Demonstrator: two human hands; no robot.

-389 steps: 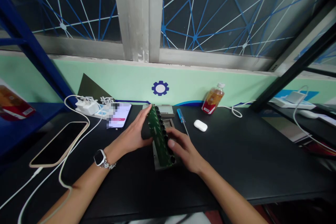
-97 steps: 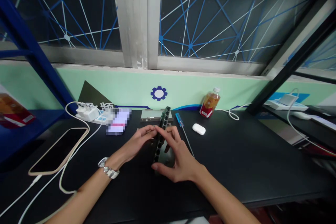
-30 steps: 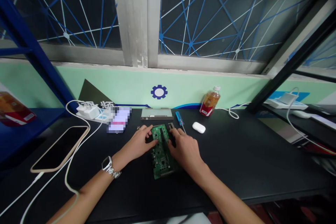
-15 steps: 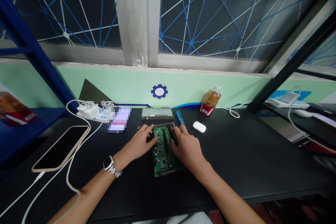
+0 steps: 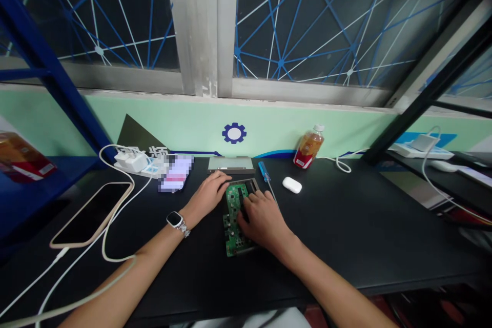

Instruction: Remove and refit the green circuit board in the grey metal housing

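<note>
The right hand (image 5: 263,218) curls fingers (image 5: 252,199) over a green circuit board (image 5: 232,203), grip unclear from here, while the left hand (image 5: 209,193), fingers loosely extended, apparently steadies the board's far corner

The black bench (image 5: 346,236) is carrying a green circuit board (image 5: 232,196) in a metal casing (image 5: 257,184), with a grey metal panel (image 5: 230,164) lying behind. Rightward, a blue-handled screwdriver (image 5: 263,169) and a small white case (image 5: 292,185) are lying, and a bottle (image 5: 308,149) is standing. Leftward, a beige-edged phone (image 5: 92,214), a second phone (image 5: 179,171), a power strip (image 5: 144,168) and white cables (image 5: 62,253) are resting.
</note>
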